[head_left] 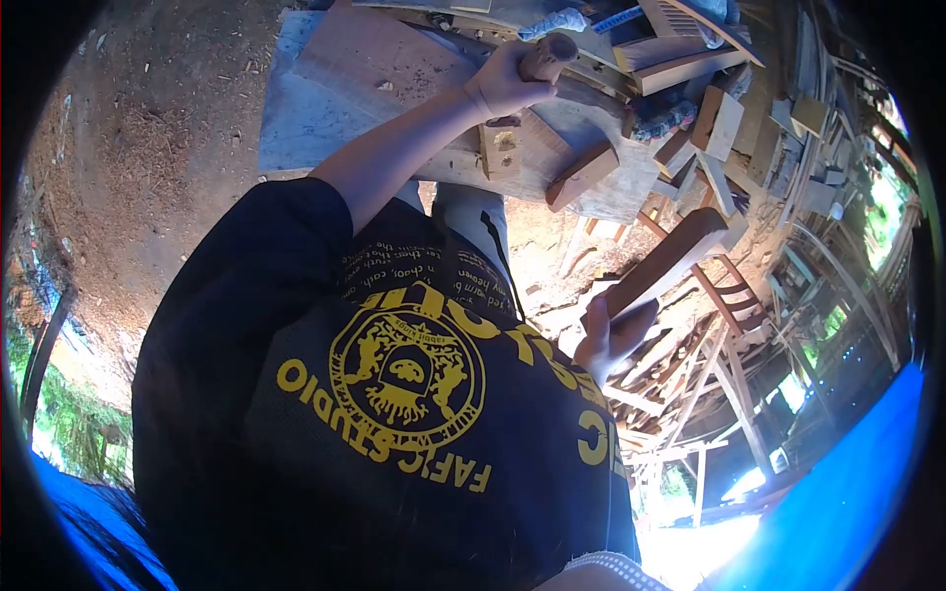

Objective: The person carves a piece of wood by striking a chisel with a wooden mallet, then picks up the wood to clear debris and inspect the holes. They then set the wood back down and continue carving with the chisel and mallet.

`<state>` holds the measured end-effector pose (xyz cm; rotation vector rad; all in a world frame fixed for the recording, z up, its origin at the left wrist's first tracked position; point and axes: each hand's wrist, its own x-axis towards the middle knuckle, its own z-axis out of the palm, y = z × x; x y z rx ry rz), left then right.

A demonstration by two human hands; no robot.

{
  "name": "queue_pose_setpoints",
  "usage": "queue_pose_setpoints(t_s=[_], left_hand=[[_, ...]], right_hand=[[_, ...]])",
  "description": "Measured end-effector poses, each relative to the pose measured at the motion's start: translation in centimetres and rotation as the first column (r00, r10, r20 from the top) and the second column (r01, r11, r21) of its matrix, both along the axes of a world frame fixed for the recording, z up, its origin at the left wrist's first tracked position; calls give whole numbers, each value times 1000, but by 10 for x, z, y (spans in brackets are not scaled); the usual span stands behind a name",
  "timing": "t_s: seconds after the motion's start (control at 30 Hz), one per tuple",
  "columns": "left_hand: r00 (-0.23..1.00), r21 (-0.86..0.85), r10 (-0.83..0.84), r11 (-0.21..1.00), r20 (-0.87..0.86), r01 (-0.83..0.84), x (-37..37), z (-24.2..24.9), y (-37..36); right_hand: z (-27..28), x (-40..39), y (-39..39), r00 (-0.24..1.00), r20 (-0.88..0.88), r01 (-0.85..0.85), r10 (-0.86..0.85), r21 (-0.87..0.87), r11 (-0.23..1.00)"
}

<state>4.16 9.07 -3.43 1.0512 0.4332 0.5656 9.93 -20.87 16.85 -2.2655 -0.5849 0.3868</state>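
My left hand (507, 81) reaches over the workbench (305, 123), its fingers wrapped round a thick, round-ended wooden handle (548, 59). What lies under that fist is partly hidden. Just below it a small wooden block with holes (501, 151) rests near the bench edge. Off the bench, to the right of my body, my right hand (613, 340) is closed round the lower end of a long wooden bar (665, 258). The bar tilts up to the right, its upper end free.
An angled wood block (582, 175) lies on the bench. Boards and a slatted wooden piece (680, 22) crowd its far right. Several offcuts (717, 123) are stacked at the right, above a heap of scrap wood (680, 369). Shavings cover the ground (168, 148) at left.
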Motion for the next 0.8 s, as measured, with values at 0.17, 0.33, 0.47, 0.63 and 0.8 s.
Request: queue_pose_setpoints(t_s=[0.17,0.33,0.47,0.63,0.8], left_hand=[[1000,29,9,1000,4,-9,2,-3,-3],[989,-95,-143,985,30,145,2,0,5],[992,20,-123,992,3,123,6,2,-6],[992,172,-122,978,13,118,3,14,-10],[998,216,16,976,54,-27,5,3,-24]], right_hand=[[0,-1,16,998,-21,-54,55,27,998],[9,8,62,988,-147,-36,50,96,995],[40,44,128,953,113,-299,279,247,922],[55,25,190,955,71,-276,287,561,780],[67,1,193,896,-269,-400,353,-146,905]])
